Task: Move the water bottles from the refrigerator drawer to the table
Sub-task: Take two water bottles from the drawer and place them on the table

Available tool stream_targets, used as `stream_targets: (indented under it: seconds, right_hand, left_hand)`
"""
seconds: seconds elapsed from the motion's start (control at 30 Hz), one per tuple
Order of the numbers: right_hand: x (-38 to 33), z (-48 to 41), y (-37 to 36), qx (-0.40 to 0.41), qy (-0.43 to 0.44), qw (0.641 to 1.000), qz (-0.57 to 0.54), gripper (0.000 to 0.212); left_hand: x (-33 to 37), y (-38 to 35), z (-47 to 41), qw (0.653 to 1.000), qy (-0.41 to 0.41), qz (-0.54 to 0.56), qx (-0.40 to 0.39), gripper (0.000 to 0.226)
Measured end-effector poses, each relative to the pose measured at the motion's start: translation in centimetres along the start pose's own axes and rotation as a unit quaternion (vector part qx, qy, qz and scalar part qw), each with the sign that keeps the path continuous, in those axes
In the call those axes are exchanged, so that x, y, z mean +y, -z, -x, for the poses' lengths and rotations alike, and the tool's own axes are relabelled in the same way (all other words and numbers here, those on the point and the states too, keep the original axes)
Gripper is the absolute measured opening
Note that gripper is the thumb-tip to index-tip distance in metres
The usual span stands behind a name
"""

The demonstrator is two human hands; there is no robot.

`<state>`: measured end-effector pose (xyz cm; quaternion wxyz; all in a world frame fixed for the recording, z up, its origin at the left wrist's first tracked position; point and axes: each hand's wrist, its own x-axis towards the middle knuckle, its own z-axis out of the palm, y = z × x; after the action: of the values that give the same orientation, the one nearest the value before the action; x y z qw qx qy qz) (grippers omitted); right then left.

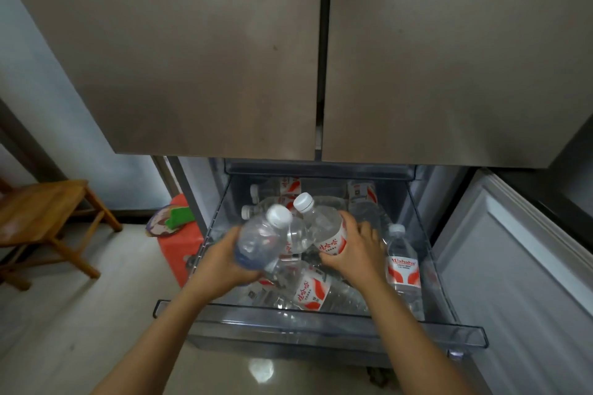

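The clear refrigerator drawer (321,327) is pulled out below the closed fridge doors and holds several water bottles with white caps and red-and-white labels. My left hand (224,263) grips a clear bottle (260,240) with a blue label, lifted above the drawer with its cap pointing away. My right hand (356,250) grips a red-labelled bottle (324,228) just to the right of it, also raised. One bottle (402,266) stands upright at the drawer's right side. Another bottle (308,292) lies flat under my hands.
The open lower fridge door (513,266) stands at the right. A wooden stool (41,221) is on the tiled floor at the left. A red container (183,247) with a green item on top sits beside the drawer's left side.
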<state>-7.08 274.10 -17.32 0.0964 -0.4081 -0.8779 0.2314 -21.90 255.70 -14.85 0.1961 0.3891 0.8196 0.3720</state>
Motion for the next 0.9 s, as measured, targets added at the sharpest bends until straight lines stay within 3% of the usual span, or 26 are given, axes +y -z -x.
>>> stream_targets:
  seconds: [0.07,0.13,0.27,0.63,0.9]
  right_hand:
    - [-0.1,0.1,0.0,0.001,0.004,1.0,-0.009,0.094]
    - [-0.1,0.2,0.0,0.005,0.006,1.0,-0.02,0.092]
    - [0.0,0.4,0.0,0.005,0.002,0.999,-0.043,0.091]
    - [-1.0,1.2,-0.3,-0.001,0.08,0.997,-0.004,0.09]
    - [-0.9,1.3,-0.2,0.031,0.075,0.996,-0.046,0.09]
  left_hand:
    - [-0.3,0.5,1.1,0.982,0.025,0.158,0.099,0.071]
    - [-0.8,0.3,2.1,0.951,0.045,0.248,0.178,0.072]
    - [-1.6,-0.8,3.3,0.927,0.042,0.257,0.269,0.076]
    - [-1.3,-1.1,4.1,0.928,0.03,0.234,0.287,0.064]
    - [-1.1,-1.0,4.2,0.926,0.022,0.252,0.281,0.061]
